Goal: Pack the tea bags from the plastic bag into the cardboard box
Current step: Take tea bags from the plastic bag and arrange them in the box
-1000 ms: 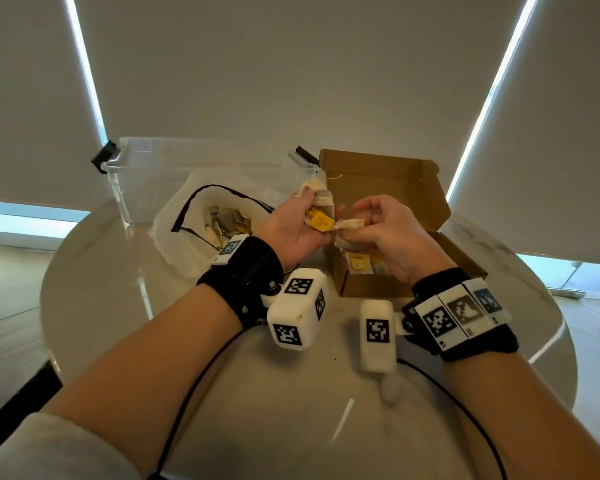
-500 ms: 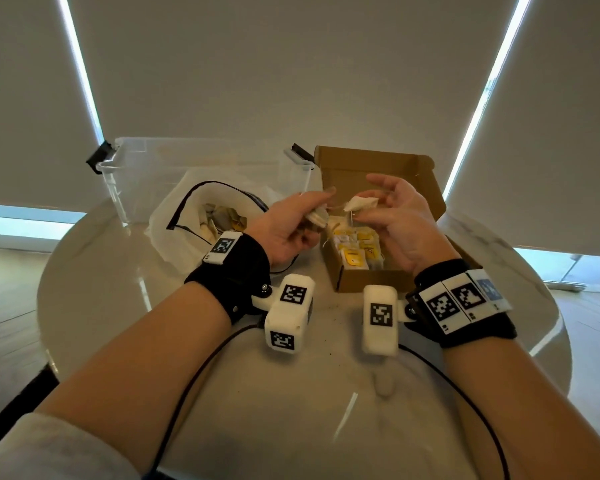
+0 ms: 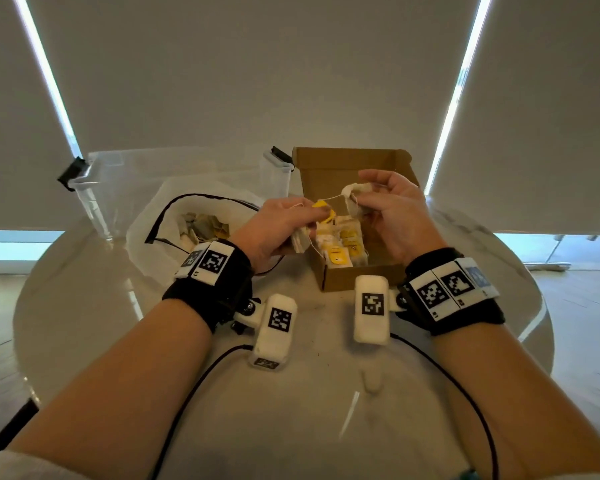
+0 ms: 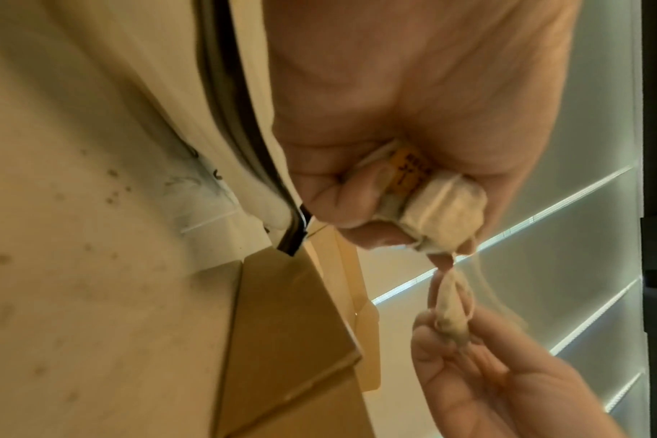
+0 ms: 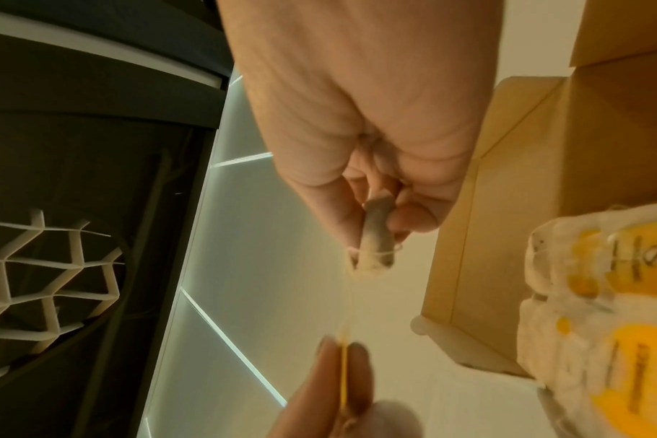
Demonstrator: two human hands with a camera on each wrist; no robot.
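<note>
Over the open cardboard box (image 3: 355,280), my right hand (image 3: 364,197) pinches a pale tea bag (image 3: 355,189). Its string runs left to a yellow tag (image 3: 323,210), pinched by the thumb and finger of my left hand (image 3: 310,218). That hand also grips a small bundle of tea bags (image 3: 300,241) in its palm, seen close in the left wrist view as tea bags (image 4: 445,213). The right wrist view shows the pinched tea bag (image 5: 376,240) and the tag (image 5: 344,373). Several packed tea bags (image 3: 342,242) lie in the box. The plastic bag (image 3: 146,223) at the left holds more tea bags (image 3: 201,226).
A clear plastic tub (image 3: 118,174) stands behind the plastic bag, touching the box's raised lid (image 3: 347,168). Everything sits on a round pale table (image 3: 291,410). Black cables (image 3: 194,375) run from both wrist cameras toward me. Window blinds fill the background.
My hands have drawn apart. The left hand now pinches the yellow tag, and the string is stretched between the hands. The right hand has carried its tea bag a little right.
</note>
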